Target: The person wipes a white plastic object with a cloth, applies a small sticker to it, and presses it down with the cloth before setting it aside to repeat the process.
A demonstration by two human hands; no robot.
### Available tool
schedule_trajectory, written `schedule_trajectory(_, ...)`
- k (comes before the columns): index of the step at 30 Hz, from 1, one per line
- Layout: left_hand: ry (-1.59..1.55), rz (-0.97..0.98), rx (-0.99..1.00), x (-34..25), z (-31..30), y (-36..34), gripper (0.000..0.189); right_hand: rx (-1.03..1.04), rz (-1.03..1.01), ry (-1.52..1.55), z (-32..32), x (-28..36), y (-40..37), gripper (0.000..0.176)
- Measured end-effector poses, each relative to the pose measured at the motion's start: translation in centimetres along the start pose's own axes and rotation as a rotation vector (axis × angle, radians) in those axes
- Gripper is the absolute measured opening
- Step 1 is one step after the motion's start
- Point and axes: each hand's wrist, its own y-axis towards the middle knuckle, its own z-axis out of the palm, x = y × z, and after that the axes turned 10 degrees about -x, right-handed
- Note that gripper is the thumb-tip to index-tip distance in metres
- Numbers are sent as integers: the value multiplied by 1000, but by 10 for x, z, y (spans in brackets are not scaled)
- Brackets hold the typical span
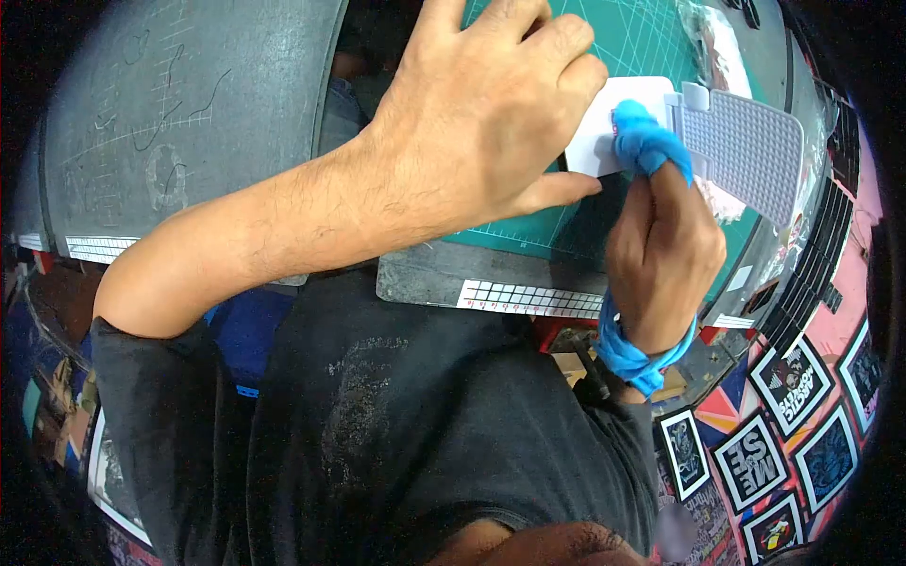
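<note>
A white panel (pixel 593 132) lies over a green cutting mat (pixel 528 229), joined by a hinge at its right side to a grey plate with a dimpled surface (pixel 746 146). My left hand (pixel 505 104) curves around the panel's left edge, fingers bent and thumb stretched along its lower corner; the fingertips are hidden. A blue cloth (pixel 651 141) is bunched in the closed fingers of my right hand (pixel 665 245) and presses on the panel's face near the hinge. More blue cloth (pixel 628 358) is wound about my right wrist.
Clear plastic wrapping (pixel 722 47) lies beyond the hinged plate. A grey table top (pixel 189 113) with scribbled marks extends left, past a dark gap. A printed ruler strip (pixel 528 298) runs along the near table edge. Framed prints (pixel 750 462) are at the lower right.
</note>
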Motion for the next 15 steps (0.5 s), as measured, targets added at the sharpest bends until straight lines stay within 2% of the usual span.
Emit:
schedule_trajectory(3, 108, 135, -172, 3, 7, 1, 55, 70, 52, -25, 0, -3, 4, 34)
schedule_trajectory(4, 92, 101, -105, -2, -2, 1, 55, 89, 66, -32, -1, -4, 5, 33)
schedule_trajectory(6, 78, 73, -37, -6, -10, 3, 55, 120, 304, 301, -8, -7, 4, 30)
schedule_trajectory(9, 143, 132, -20, -4, -9, 1, 56, 50, 340, 409, -19, -13, -12, 30)
schedule_trajectory(12, 45, 156, -108, -1, -5, 0, 57, 24, 342, 406, -25, -19, -18, 30)
schedule_trajectory(15, 49, 163, -117, 2, 2, -2, 58, 63, 236, 376, -23, -19, -14, 28)
